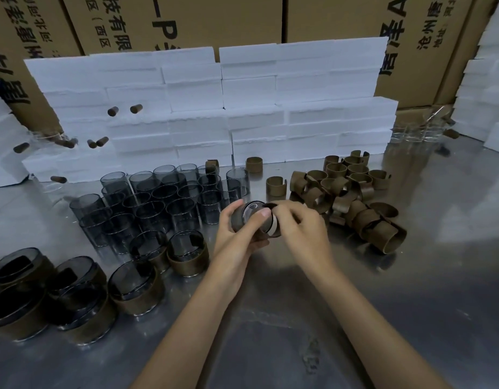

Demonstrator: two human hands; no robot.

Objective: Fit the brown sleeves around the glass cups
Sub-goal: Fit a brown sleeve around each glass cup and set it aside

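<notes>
Far left, near edge of the steel bench [411, 304]: finished cups [82, 293] are standing upright with brown sleeves already wrapped round their lower halves, two more sleeved ones [188, 255] sitting just behind them. Behind those, a tight cluster of bare smoky glass cups [164, 200] is standing upright, rims up, touching or nearly touching each other. White foam blocks [214, 108] are stacking up as a wall along the back, with cardboard cartons [186, 21] printed in black characters behind them.

Centre: left hand [237, 237] is gripping the glass cup [252, 211] tilted on its side above the bench, fingers curled round it, thumb lying across the front. A brown sleeve [238, 220] is sitting round the cup body. Right hand [301, 228] is touching the cup's right end, fingers curled and pinching the sleeve edge there; exact grip is partly blurred. Both forearms are coming in from the bottom edge.

Right: a loose pile of empty brown sleeves [346, 197] is lying on the bench just beside the right hand, some upright, some tipped and overlapping. A few single sleeves are standing apart toward the foam wall. Far right back, clear glassware [419, 130] is sitting by more foam, too blurred to detail.
</notes>
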